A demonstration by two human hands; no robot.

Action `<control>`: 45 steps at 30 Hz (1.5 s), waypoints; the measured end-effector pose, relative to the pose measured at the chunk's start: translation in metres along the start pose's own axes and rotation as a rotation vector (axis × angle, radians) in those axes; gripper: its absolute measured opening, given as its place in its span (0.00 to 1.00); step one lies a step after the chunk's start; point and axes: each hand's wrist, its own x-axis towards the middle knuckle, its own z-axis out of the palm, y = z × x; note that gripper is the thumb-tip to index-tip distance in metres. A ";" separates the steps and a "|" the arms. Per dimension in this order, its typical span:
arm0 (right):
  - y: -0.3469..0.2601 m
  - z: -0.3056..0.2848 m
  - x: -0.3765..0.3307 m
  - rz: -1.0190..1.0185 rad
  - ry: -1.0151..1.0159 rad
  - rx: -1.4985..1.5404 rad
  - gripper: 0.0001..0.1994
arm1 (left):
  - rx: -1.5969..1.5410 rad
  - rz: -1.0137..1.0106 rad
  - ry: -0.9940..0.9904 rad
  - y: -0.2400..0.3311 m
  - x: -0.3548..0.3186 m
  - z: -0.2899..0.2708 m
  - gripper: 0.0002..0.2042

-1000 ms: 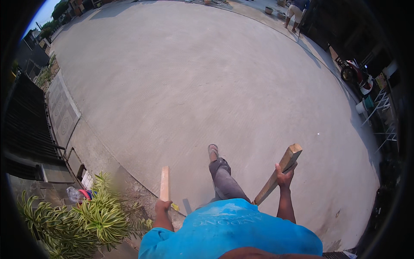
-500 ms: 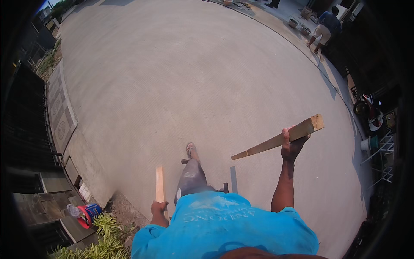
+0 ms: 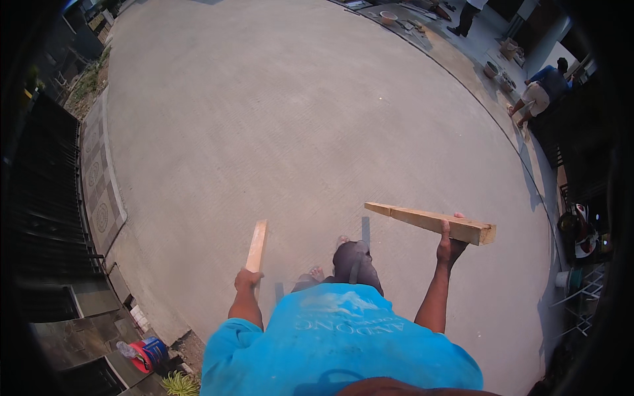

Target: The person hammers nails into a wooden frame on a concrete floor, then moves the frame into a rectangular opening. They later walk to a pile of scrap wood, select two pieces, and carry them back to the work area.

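My left hand (image 3: 248, 280) is wrapped round a short pale wooden board (image 3: 258, 245), which points forward and away from me. On the other side, my right hand (image 3: 452, 245) grips a longer, thicker wooden beam (image 3: 422, 218) near its sawn end. The fingers close round the beam from below, with fingertips showing along its upper edge. Its far end reaches inward and forward, above the pavement in front of my legs. Both pieces are held off the ground, and a thin shadow lies on the pavement by my feet.
Pale concrete pavement (image 3: 251, 119) spreads ahead. A dark metal gate (image 3: 49, 178) and a patterned tile strip (image 3: 99, 175) run along the left, with a red and blue bucket (image 3: 148, 354) below. At the far right, a person (image 3: 543, 89) bends beside buckets; a parked motorcycle (image 3: 584, 231) stands nearer.
I have stepped forward, and my legs have changed position. The beam's far end has swung up and forward. The board in my left hand has shifted slightly forward and tilted right.
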 end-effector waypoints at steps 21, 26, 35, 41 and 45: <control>0.013 0.604 0.540 0.017 -0.482 -0.361 0.44 | -0.317 -0.299 -0.238 0.466 0.280 -0.219 0.33; -0.009 0.731 0.667 -0.090 -0.322 -0.389 0.43 | -0.470 -0.163 -0.320 0.542 0.425 -0.286 0.29; -0.084 0.936 0.855 -0.217 -0.083 -0.175 0.23 | -0.271 0.010 0.064 0.930 0.605 -0.666 0.31; -0.071 1.141 0.993 -0.233 -0.064 -0.151 0.31 | -0.677 0.175 0.157 1.106 0.722 -0.780 0.29; -0.098 1.272 1.098 -0.282 -0.102 -0.285 0.38 | -0.676 0.196 0.175 1.162 0.816 -0.801 0.31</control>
